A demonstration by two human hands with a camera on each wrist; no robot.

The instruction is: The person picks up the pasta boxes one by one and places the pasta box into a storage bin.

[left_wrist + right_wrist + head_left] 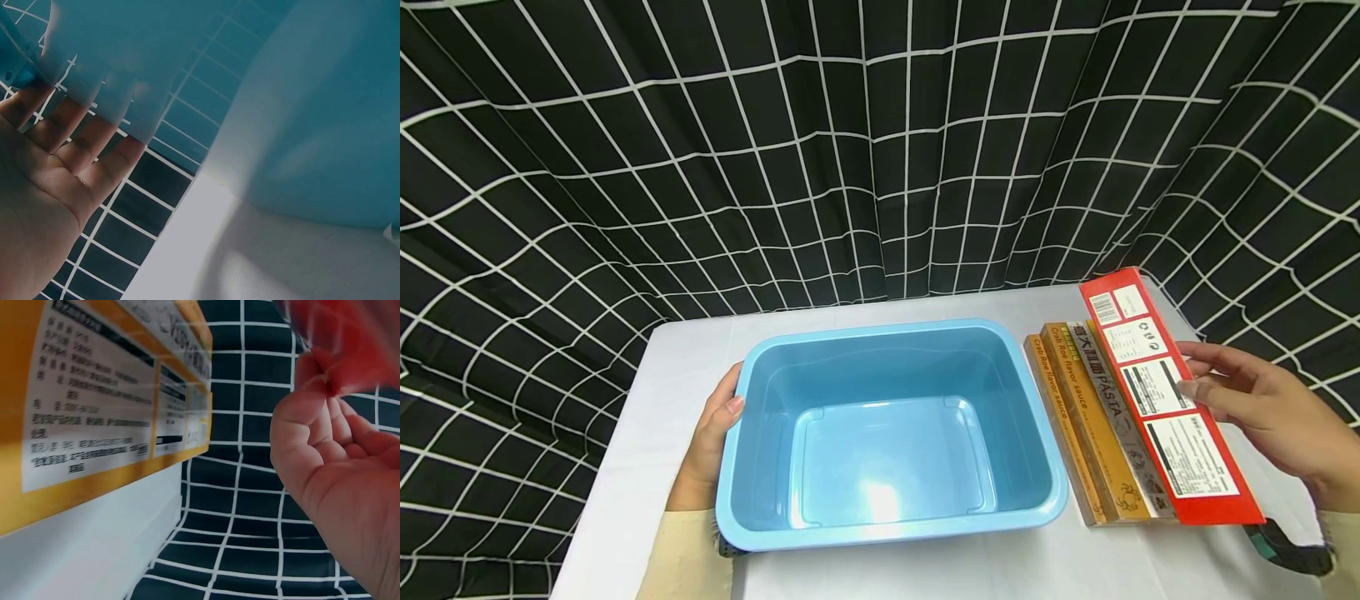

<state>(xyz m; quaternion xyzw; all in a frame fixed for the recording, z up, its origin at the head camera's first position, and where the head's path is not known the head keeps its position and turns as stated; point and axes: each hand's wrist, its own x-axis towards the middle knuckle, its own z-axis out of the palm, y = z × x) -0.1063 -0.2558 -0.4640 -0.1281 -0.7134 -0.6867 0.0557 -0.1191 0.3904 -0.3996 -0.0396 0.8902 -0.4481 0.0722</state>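
A light blue plastic basin (891, 533) stands on the white table. My left hand (713, 429) grips its left side, thumb over the rim and fingers on the outside wall; in the left wrist view those fingers (94, 140) reach up behind the blue plastic. My right hand (1255, 396) pinches a red box (1159, 400) with white label panels by its right edge. The red box is raised and tilted beside a row of upright boxes, partly covering the rightmost one. In the right wrist view, the red box (350, 347) is blurred between thumb and fingers.
Right of the basin stand two brown-orange crab roe sauce boxes (1052, 417) and a box marked PASTA (1108, 392). A yellow box side with a label (94, 394) faces the right wrist camera. A black curtain with white grid lines (880, 167) rises behind the table.
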